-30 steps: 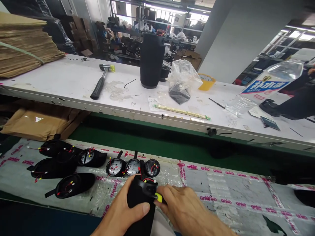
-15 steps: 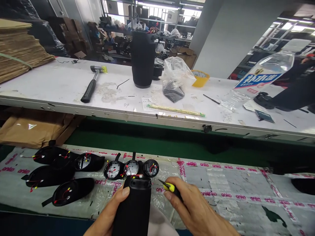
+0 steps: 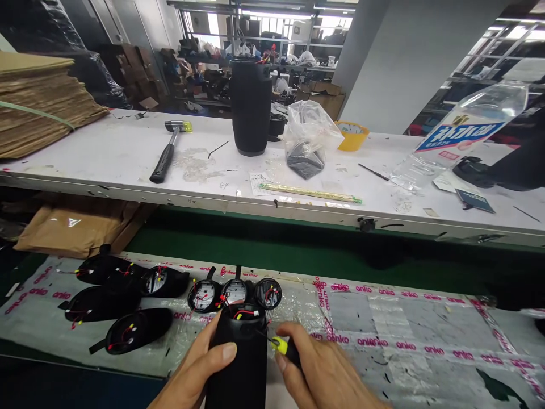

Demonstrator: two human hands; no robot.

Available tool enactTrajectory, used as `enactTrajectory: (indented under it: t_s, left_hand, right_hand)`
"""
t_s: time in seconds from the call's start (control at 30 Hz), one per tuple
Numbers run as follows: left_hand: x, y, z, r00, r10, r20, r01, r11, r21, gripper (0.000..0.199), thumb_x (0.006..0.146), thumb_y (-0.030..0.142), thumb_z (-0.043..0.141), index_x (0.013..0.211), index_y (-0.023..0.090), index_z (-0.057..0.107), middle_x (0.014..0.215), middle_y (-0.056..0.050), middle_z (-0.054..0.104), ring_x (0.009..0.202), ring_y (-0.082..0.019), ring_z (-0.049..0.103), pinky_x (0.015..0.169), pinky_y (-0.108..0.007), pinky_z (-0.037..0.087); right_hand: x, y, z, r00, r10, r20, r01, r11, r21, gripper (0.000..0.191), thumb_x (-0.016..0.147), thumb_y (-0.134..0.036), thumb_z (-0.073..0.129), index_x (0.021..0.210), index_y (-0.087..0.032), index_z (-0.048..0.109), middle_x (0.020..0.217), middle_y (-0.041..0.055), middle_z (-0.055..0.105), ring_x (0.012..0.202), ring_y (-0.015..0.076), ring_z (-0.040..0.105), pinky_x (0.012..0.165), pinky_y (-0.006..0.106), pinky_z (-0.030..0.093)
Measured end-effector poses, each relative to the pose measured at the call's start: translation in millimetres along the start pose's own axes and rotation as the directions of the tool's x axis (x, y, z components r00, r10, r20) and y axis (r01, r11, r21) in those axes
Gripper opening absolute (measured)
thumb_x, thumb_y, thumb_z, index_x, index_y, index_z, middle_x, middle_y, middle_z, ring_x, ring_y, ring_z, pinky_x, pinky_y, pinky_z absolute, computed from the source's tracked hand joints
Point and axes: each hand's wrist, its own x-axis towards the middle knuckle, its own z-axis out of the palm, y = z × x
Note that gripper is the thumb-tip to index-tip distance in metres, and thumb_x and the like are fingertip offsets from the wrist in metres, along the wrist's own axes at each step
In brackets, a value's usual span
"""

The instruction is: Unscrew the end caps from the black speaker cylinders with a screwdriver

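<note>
My left hand [image 3: 204, 360] is wrapped round a black cylindrical housing [image 3: 238, 369], its thumb lying across the front. Red and black wires with small connectors show in the housing's open top, which tilts away from me. In my right hand [image 3: 317, 363] is a yellow-and-black handled tool [image 3: 281, 344] with a thin dark tip. That tip is at the housing's upper right edge; whether it touches is too small to tell. Just beyond the housing stand round black units with wires, one of them a wired unit [image 3: 268, 293].
More black wired housings [image 3: 138, 330] lie on the lower taped surface [image 3: 392, 324] at left. The white bench [image 3: 196, 187] beyond holds a hammer [image 3: 164, 159], a black cylinder [image 3: 250, 108], a plastic bag [image 3: 306, 139], a yellow container [image 3: 352, 136] and a bottle [image 3: 462, 133].
The housing's top has tilted more toward the view, so its inner wires now show. My right hand and the tool have moved left and slightly down, closer to the housing's upper edge.
</note>
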Motion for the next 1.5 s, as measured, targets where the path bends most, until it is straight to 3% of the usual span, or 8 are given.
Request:
enactTrajectory:
  t_s: [0.17,0.33,0.47,0.67,0.9,1.17,1.33,1.5]
  left_hand:
    - [-1.5,3.3,-4.7,0.999,0.014,-0.028,-0.013,0.999,0.030,0.061,0.072,0.046,0.087,0.127,0.025,0.072,0.135,-0.008,0.074,0.140,-0.040,0.054,0.121,-0.051,0.039]
    - [-1.0,7.4,-0.1,0.994,0.107,0.025,-0.109,0.990,0.087,0.052,0.067,0.043,0.089,0.114,0.024,0.077,0.108,-0.007,0.084,0.107,-0.035,0.075,0.093,-0.038,0.059]
    - [-2.0,8.3,8.7,0.982,0.173,-0.072,-0.169,0.984,0.056,0.047,0.062,0.041,0.094,0.104,0.026,0.077,0.098,-0.003,0.084,0.095,-0.028,0.077,0.079,-0.028,0.060]
    - [-2.3,11.0,13.5,0.968,0.248,-0.038,-0.241,0.961,0.133,0.056,0.067,0.043,0.089,0.117,0.024,0.070,0.102,-0.004,0.083,0.096,-0.029,0.076,0.082,-0.031,0.060]
    - [1.3,10.2,10.9,0.960,0.279,-0.028,-0.256,0.913,0.318,0.066,0.068,0.052,0.087,0.122,0.022,0.062,0.111,-0.006,0.081,0.105,-0.032,0.074,0.091,-0.034,0.056]
    - [3.7,4.9,10.7,0.945,0.314,-0.097,-0.261,0.896,0.359,0.070,0.067,0.054,0.086,0.124,0.023,0.060,0.111,-0.005,0.080,0.107,-0.033,0.073,0.092,-0.034,0.054]
    - [4.9,3.3,11.8,0.945,0.313,-0.093,-0.262,0.898,0.354,0.071,0.068,0.054,0.085,0.126,0.022,0.059,0.113,-0.008,0.079,0.106,-0.034,0.073,0.091,-0.036,0.054]
    - [3.7,3.2,13.9,0.929,0.338,-0.149,-0.260,0.884,0.388,0.074,0.067,0.053,0.086,0.128,0.022,0.058,0.118,-0.009,0.078,0.115,-0.037,0.070,0.100,-0.041,0.052]
  right_hand:
    - [5.0,-3.9,7.8,0.997,-0.074,-0.015,0.075,0.997,0.024,0.028,0.094,-0.021,0.057,0.121,-0.027,0.057,0.099,0.0000,0.078,0.077,0.0228,0.077,0.064,0.031,0.049]
    - [10.0,-7.3,21.0,0.986,-0.159,-0.048,0.155,0.985,-0.078,0.026,0.091,-0.017,0.061,0.116,-0.026,0.055,0.093,-0.0026,0.078,0.075,0.0228,0.078,0.060,0.029,0.050]
    - [11.5,-14.4,24.1,0.975,-0.208,-0.079,0.186,0.956,-0.229,0.029,0.088,-0.015,0.066,0.111,-0.025,0.053,0.084,-0.0049,0.077,0.063,0.0220,0.076,0.052,0.029,0.045]
    - [12.7,-16.0,23.7,0.957,-0.266,-0.113,0.214,0.915,-0.342,0.026,0.089,-0.019,0.068,0.104,-0.026,0.048,0.075,-0.0071,0.073,0.053,0.0202,0.072,0.044,0.032,0.033]
    - [15.5,-9.1,35.9,0.948,-0.287,-0.135,0.235,0.922,-0.309,0.028,0.091,-0.020,0.067,0.109,-0.024,0.046,0.073,-0.0069,0.072,0.048,0.0197,0.069,0.042,0.033,0.025]
    - [13.7,-8.3,47.7,0.942,-0.263,-0.209,0.190,0.930,-0.315,0.035,0.089,-0.024,0.069,0.114,-0.025,0.044,0.077,-0.0062,0.075,0.048,0.0204,0.069,0.045,0.031,0.030]
    - [13.5,-9.9,48.4,0.954,-0.229,-0.192,0.164,0.938,-0.306,0.021,0.096,-0.027,0.061,0.109,-0.025,0.045,0.072,-0.0057,0.073,0.046,0.0205,0.068,0.041,0.030,0.025]
    - [8.1,-16.7,41.7,0.963,-0.159,-0.217,0.093,0.954,-0.285,0.027,0.102,-0.033,0.058,0.123,-0.024,0.045,0.072,-0.0042,0.074,0.049,0.0189,0.070,0.043,0.026,0.033]
